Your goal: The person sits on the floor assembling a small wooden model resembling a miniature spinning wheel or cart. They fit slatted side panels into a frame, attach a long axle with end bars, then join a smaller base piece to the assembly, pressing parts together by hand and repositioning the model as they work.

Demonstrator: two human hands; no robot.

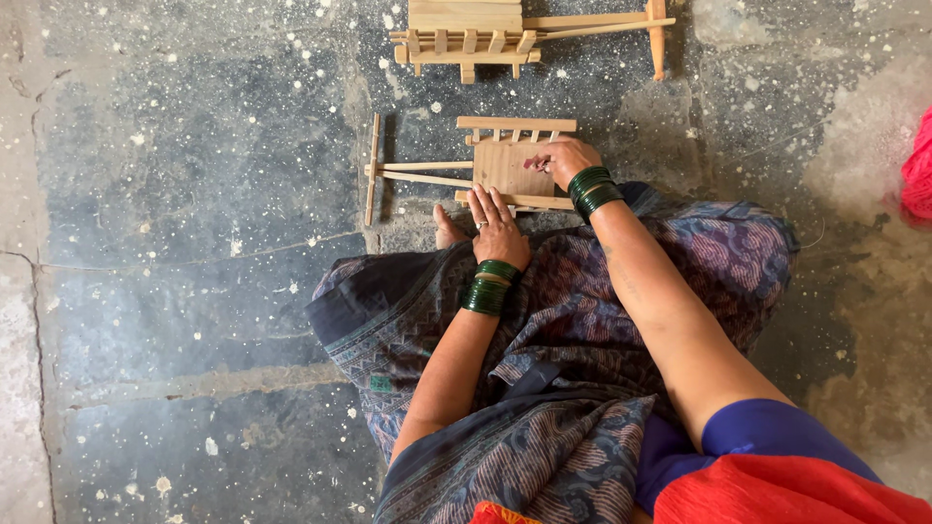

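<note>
Sat cross-legged on the speckled floor [194, 194]. Pressed left hand [497, 225] flat, fingers open, on near rail of small wooden cart [495, 165]. Right hand [563, 160] curled on its panel, pinching something; unclear what. Looked partly assembled; finished cart [485, 39] lay at floor's far edge.

We cannot see the near rail of the small wooden cart frame [505, 165] where our left hand [499, 225] lies over it, and our right hand [561, 158] hides a corner of its flat panel. A second wooden cart [485, 37] is cut off by the top edge. A pink object [918, 170] is cut off at the right edge, too little showing to identify.
</note>
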